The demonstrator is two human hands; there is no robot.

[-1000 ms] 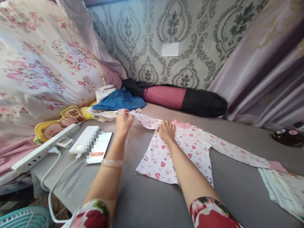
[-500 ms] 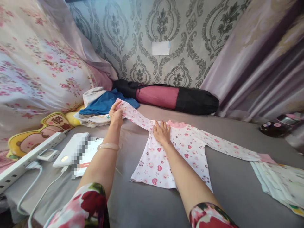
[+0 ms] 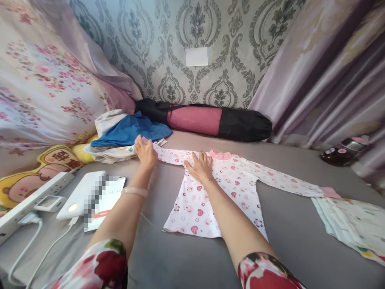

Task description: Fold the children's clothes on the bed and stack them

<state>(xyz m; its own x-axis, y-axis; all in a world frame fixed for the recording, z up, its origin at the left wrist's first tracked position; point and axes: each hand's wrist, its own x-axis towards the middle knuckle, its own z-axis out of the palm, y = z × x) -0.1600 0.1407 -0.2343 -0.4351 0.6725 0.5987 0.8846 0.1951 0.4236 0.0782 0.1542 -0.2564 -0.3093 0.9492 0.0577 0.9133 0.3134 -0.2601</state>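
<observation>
A small white long-sleeved shirt (image 3: 222, 196) with pink hearts, flowers and a pink collar lies spread on the grey sheet. My left hand (image 3: 145, 153) is closed round the end of its left-side sleeve, and a bit of pink cuff shows between the fingers. That sleeve runs nearly straight out from the shoulder. Flat on the shirt near the same shoulder rests my right hand (image 3: 200, 166), its fingers spread. The other sleeve stretches to the right, its pink cuff (image 3: 330, 192) lying over the edge of a stack of folded clothes (image 3: 351, 224).
At back left is a pile of clothes with a blue garment (image 3: 132, 130). A long black and pink bag (image 3: 192, 120) lies along the wall. Left are a power strip (image 3: 36, 198), a white power bank (image 3: 81, 194) and a phone (image 3: 108, 200). A dark bottle (image 3: 343, 151) lies far right.
My left hand has lowered the sleeve end towards the bed, so the sleeve lies straighter. My right hand stays on the shirt near the shoulder. The view has shifted slightly.
</observation>
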